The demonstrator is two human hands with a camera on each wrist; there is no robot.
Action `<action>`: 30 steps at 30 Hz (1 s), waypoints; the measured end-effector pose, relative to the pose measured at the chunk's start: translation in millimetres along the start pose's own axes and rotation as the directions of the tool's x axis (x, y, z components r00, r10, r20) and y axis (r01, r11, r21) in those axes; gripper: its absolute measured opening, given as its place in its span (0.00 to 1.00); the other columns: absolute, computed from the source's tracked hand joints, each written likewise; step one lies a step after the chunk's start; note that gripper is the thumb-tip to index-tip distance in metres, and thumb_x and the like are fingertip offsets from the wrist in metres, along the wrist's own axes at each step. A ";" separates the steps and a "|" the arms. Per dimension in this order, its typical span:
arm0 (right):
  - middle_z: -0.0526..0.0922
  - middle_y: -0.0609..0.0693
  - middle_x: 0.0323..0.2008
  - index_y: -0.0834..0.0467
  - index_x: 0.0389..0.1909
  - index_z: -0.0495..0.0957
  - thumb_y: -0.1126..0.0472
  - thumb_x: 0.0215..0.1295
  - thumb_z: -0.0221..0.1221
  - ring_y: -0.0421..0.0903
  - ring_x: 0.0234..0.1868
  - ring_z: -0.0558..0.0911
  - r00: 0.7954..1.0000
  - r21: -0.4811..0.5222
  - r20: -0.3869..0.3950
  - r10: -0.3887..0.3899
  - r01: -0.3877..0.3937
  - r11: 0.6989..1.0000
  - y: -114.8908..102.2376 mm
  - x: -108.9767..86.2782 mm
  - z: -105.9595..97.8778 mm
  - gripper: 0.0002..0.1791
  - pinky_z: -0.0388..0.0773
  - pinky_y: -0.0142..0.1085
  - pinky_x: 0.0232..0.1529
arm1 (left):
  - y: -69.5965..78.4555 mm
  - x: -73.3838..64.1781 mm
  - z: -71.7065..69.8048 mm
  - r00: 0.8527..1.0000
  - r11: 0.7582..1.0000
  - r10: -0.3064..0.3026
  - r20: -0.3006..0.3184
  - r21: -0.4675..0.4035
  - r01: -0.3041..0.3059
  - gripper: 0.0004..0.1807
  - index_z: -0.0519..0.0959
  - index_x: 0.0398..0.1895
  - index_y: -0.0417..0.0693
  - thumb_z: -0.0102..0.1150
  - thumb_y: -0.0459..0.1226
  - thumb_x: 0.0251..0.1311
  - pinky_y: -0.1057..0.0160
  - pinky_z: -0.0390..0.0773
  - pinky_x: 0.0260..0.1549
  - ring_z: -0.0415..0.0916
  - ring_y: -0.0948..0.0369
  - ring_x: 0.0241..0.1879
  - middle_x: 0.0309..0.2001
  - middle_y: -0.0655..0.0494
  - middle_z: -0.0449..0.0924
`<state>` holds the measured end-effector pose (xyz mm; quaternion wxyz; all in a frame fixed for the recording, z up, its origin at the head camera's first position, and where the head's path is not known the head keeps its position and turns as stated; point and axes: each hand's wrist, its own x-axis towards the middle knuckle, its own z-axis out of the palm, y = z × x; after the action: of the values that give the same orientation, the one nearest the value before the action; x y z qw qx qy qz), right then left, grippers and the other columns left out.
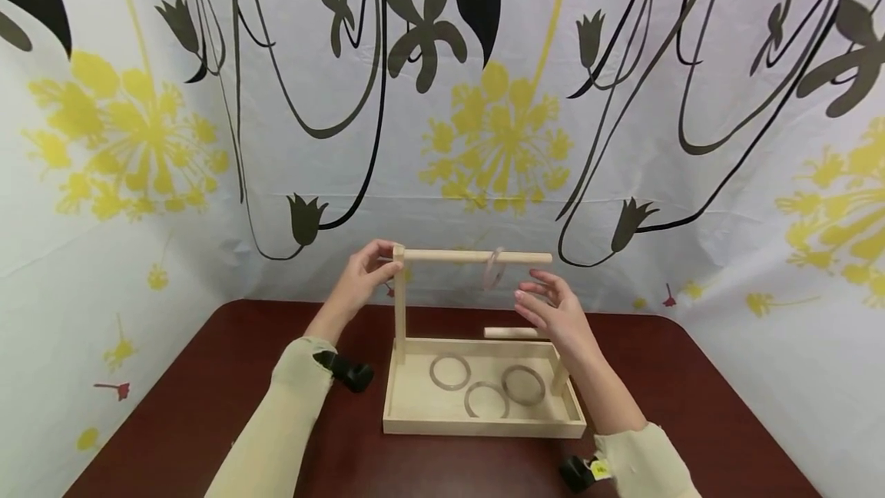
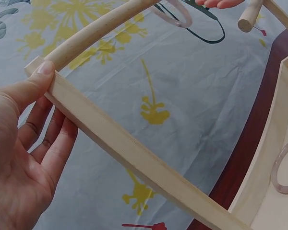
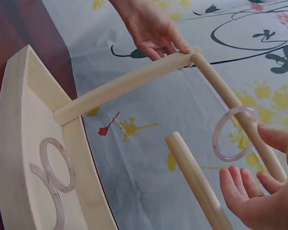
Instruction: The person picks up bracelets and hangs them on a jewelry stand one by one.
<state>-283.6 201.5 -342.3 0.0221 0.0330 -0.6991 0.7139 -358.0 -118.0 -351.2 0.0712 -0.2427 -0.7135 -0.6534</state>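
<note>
A pale, translucent bangle [image 1: 494,268] hangs on the upper wooden rod [image 1: 442,256] of a stand, toward the rod's free right end. My left hand [image 1: 361,277] pinches the top of the tall post [image 2: 129,143] where that rod joins it, thumb on the near face and fingers behind. Just right of the hanging bangle, my right hand [image 1: 553,312] is held with fingers loosely bent and apart, nothing between them. In the right wrist view its fingertips [image 3: 233,179] are close below the bangle. Three more bangles [image 1: 450,372] lie in the stand's wooden tray [image 1: 477,427].
A shorter, lower rod [image 1: 515,333] extends leftward from the short post [image 1: 558,381] at the tray's right side, partly behind my right hand. The stand sits on a dark reddish table [image 1: 276,375]. A patterned cloth [image 1: 387,175] hangs behind the table.
</note>
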 end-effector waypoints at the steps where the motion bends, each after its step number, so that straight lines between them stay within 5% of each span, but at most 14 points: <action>1: 0.69 0.56 0.60 0.60 0.73 0.56 0.64 0.70 0.60 0.34 0.48 0.81 1.000 -0.006 0.007 -0.008 0.008 1.000 -0.6 -1.0 0.3 0.35 0.80 0.33 0.58 | 0.4 0.5 -0.5 1.000 1.000 0.003 -0.003 -0.001 -0.003 0.16 0.73 0.57 0.33 0.57 0.31 0.69 0.64 0.80 0.27 0.77 0.62 0.36 0.46 0.51 0.76; 6: 0.74 0.51 0.53 0.62 0.68 0.63 0.64 0.70 0.61 0.35 0.49 0.82 0.997 -0.048 0.038 -0.061 0.063 0.997 0.0 -8.6 3.6 0.29 0.79 0.38 0.60 | 2.3 2.1 -1.5 0.999 0.999 0.029 -0.025 0.024 -0.028 0.15 0.74 0.55 0.33 0.58 0.31 0.68 0.63 0.81 0.26 0.78 0.63 0.34 0.44 0.53 0.77; 11: 0.77 0.48 0.50 0.64 0.64 0.67 0.64 0.69 0.61 0.35 0.49 0.83 0.988 -0.089 0.096 -0.123 0.132 0.987 4.4 -20.7 12.8 0.25 0.81 0.35 0.56 | 3.6 1.7 -1.0 0.998 0.998 0.043 -0.038 0.050 -0.041 0.15 0.75 0.54 0.33 0.59 0.31 0.68 0.62 0.82 0.24 0.79 0.62 0.35 0.46 0.43 0.77; 19: 0.81 0.44 0.46 0.63 0.59 0.73 0.64 0.67 0.62 0.39 0.47 0.84 0.963 -0.151 0.207 -0.172 0.205 0.967 26.0 -33.9 38.4 0.21 0.81 0.30 0.51 | 2.3 -2.2 1.4 0.999 0.999 0.004 -0.036 0.050 -0.002 0.16 0.74 0.57 0.36 0.58 0.32 0.69 0.62 0.82 0.25 0.79 0.62 0.37 0.50 0.38 0.76; 30: 0.79 0.62 0.53 0.63 0.56 0.74 0.62 0.67 0.63 0.53 0.53 0.81 0.917 -0.196 0.368 -0.154 0.238 0.951 59.8 -36.0 76.4 0.19 0.80 0.31 0.51 | -2.1 0.0 2.7 0.997 0.998 0.047 -0.059 0.052 -0.044 0.16 0.74 0.57 0.34 0.58 0.31 0.68 0.65 0.80 0.24 0.78 0.64 0.36 0.49 0.37 0.77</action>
<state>-251.1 124.4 -403.2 -0.0264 0.2264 -0.7649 0.6025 -358.3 -115.4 -353.5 0.1134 -0.2372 -0.7217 -0.6403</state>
